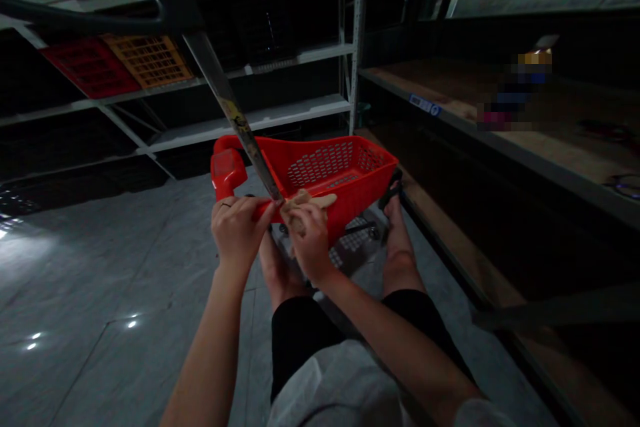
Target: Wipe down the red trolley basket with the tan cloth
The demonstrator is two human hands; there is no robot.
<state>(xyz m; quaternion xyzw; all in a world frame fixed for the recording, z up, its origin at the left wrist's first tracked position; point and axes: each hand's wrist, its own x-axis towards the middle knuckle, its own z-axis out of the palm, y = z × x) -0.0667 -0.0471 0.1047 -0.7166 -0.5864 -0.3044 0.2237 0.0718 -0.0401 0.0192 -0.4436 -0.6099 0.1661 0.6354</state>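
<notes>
In the head view, a red plastic shopping cart [350,207] with perforated basket sides stands between my legs. My left hand [237,227] is closed around the cart's red handle bar, its thumb and fingertips pointing right. Beside it, my right hand [313,240] is closed on a crumpled tan cloth [300,203], pressed near the handle. A worn metal pole [225,100] with a yellow sticker slants down from the upper left. Its lower end meets the spot between my hands; whether either hand touches it, I cannot tell.
A white metal rack [280,57] holds red crates [93,67] and a yellow crate [147,60] ahead. Along the right runs a wooden-decked shelf [450,100] with a blue-and-white label and some blurred items. The grey tiled floor [125,267] lies to the left.
</notes>
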